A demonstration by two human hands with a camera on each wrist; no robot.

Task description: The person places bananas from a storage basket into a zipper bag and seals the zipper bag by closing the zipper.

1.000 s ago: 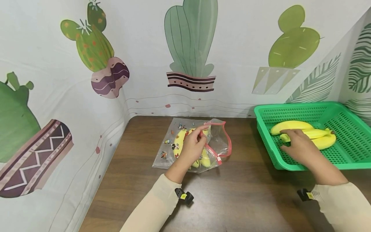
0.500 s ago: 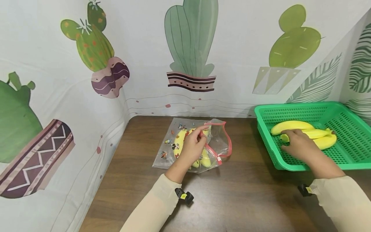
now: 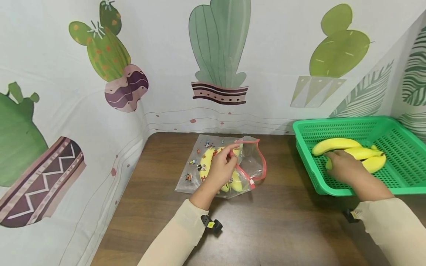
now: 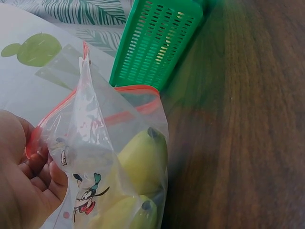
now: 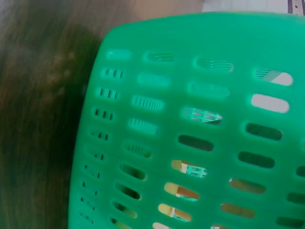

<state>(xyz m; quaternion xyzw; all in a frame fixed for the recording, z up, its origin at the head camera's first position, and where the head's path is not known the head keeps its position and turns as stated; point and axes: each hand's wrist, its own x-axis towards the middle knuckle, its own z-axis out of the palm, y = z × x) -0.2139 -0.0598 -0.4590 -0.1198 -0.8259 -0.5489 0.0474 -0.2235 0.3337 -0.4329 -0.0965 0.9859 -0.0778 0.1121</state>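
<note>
My left hand (image 3: 222, 166) pinches the red-trimmed opening of a clear zip bag (image 3: 188, 173) printed with cartoon figures. Several bananas (image 4: 143, 157) lie inside the bag, with their dark tips showing in the left wrist view. At the right, my right hand (image 3: 346, 168) reaches into a green plastic basket (image 3: 301, 159) and grips a banana (image 3: 361, 152) there from above. A second banana (image 3: 336, 145) lies behind it and another banana (image 3: 376, 163) in front. My right fingertips are mostly hidden, and the basket wall blocks the right wrist view.
A white zip slider (image 3: 252, 182) sits at the bag's lower right corner. The brown wooden table (image 3: 283, 221) runs between bag and basket. Behind it hangs a white cloth (image 3: 273, 74) printed with cacti.
My right hand has closed in around the middle banana, which has shifted and turned slightly in the basket. My left hand and the bag stay put.
</note>
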